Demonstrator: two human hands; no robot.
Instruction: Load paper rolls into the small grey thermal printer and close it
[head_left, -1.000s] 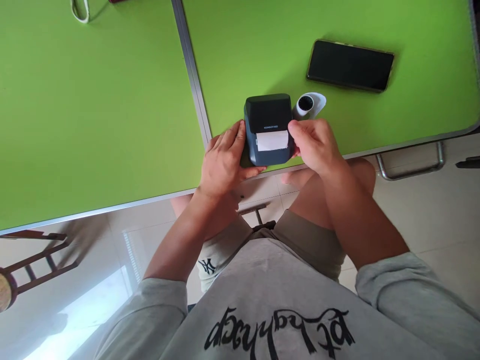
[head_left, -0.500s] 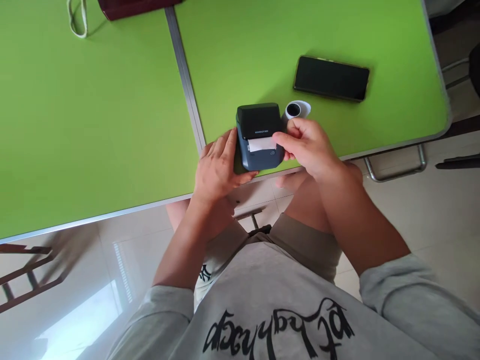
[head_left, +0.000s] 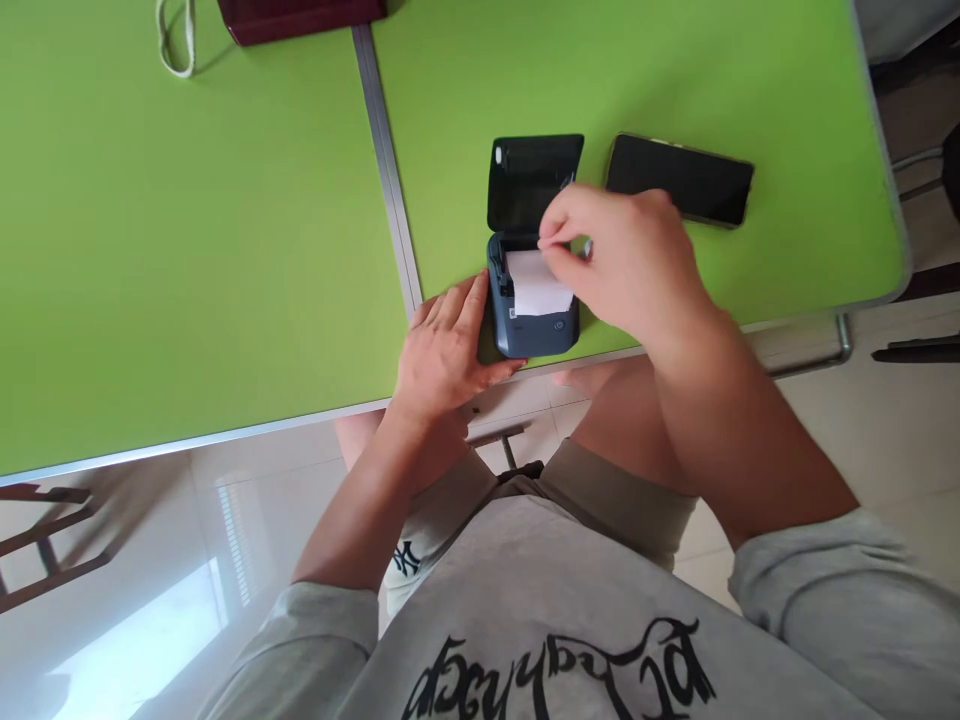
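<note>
A small label printer [head_left: 536, 338] stands at the table's front edge with its black lid [head_left: 525, 180] swung up and back. White paper [head_left: 536, 285] shows in its bay and lies over the front. My left hand [head_left: 446, 350] braces the printer, fingers along its left side and thumb across its front edge. Over the bay, my right hand [head_left: 622, 255] has thumb and forefinger pinched together near the hinge. Whether anything is between those fingertips is too small to tell. Something pale and shiny shows partly behind the right hand.
A black phone [head_left: 679, 180] lies behind and right of my right hand. A dark red box [head_left: 300, 18] with a white cord loop [head_left: 176, 40] sits at the far left. The green table [head_left: 225, 240] has a metal seam [head_left: 386, 160] left of the printer.
The printer's lid has gone from closed to raised, baring the paper inside. My right hand has moved from the paper strip at the front up over the bay. My left hand stays on the printer.
</note>
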